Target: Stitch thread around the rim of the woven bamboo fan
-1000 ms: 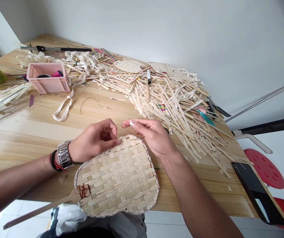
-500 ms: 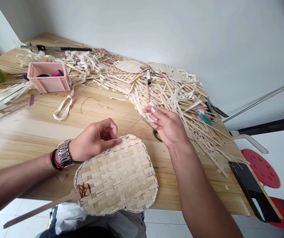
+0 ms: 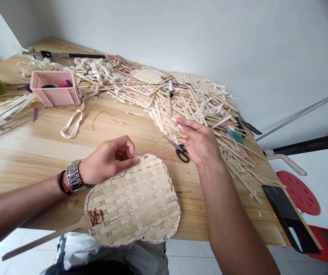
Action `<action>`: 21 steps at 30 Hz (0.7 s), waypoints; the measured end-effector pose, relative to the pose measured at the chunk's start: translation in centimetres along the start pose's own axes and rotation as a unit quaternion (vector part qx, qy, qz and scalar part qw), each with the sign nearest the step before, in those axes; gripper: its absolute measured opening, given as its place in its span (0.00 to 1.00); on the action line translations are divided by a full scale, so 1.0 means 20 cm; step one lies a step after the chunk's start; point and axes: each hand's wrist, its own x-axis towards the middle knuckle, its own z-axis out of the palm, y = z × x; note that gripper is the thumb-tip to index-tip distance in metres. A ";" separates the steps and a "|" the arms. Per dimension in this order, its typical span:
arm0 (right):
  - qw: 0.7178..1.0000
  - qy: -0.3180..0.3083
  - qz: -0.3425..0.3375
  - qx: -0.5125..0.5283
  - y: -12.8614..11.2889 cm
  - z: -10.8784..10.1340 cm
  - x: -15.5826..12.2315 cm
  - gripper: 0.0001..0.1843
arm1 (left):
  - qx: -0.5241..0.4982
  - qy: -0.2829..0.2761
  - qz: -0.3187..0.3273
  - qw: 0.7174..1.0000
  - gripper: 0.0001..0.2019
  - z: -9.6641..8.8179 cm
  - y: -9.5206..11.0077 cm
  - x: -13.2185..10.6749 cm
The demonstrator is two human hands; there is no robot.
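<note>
A woven bamboo fan (image 3: pixel 135 202) with a wooden handle (image 3: pixel 42 239) lies at the near table edge, partly over my lap. My left hand (image 3: pixel 108 159), wearing a metal watch, pinches the fan's top rim with closed fingers. My right hand (image 3: pixel 198 141) is raised to the right of the fan, fingers pinched on a thin thread (image 3: pixel 156 143) that runs taut from the fan's rim up to it. Black-handled scissors (image 3: pixel 178 149) lie on the table just below that hand.
A big heap of bamboo strips (image 3: pixel 198 110) covers the far right of the wooden table (image 3: pixel 37 145). A pink box (image 3: pixel 55 88) and a marker (image 3: pixel 171 88) sit behind. A dark phone (image 3: pixel 291 219) lies at the right edge, a red stool (image 3: pixel 299 193) beyond it.
My right hand has drawn away from the fan's rim, up and to the right, pulling the thread taut. The scissors have come into sight. My left hand has stayed on the rim.
</note>
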 end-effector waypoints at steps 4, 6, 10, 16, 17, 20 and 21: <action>1.000 0.025 -0.003 -0.004 0.00 -0.01 0.00 0.10 | 0.003 0.002 -0.002 1.000 0.12 0.00 0.00 0.00; 1.000 0.026 -0.005 0.001 -0.01 -0.01 0.00 0.09 | 0.005 0.002 -0.004 1.000 0.12 0.00 0.00 0.00; 0.997 0.060 -0.034 0.033 -0.01 -0.04 0.02 0.08 | 0.013 0.002 -0.008 1.000 0.12 0.00 0.00 0.00; 0.983 0.154 -0.055 0.079 0.00 -0.18 0.10 0.10 | 0.010 0.003 -0.010 1.000 0.12 -0.01 -0.01 0.00; 0.980 0.171 -0.058 0.088 0.00 -0.21 0.12 0.10 | 0.005 0.002 -0.008 1.000 0.12 -0.01 -0.01 0.00; 0.965 0.231 -0.066 0.105 0.00 -0.31 0.16 0.10 | -0.006 -0.002 -0.006 1.000 0.11 0.00 0.00 0.00; 0.959 0.252 -0.067 0.110 0.00 -0.34 0.17 0.10 | -0.007 -0.004 -0.005 1.000 0.11 0.00 0.00 0.00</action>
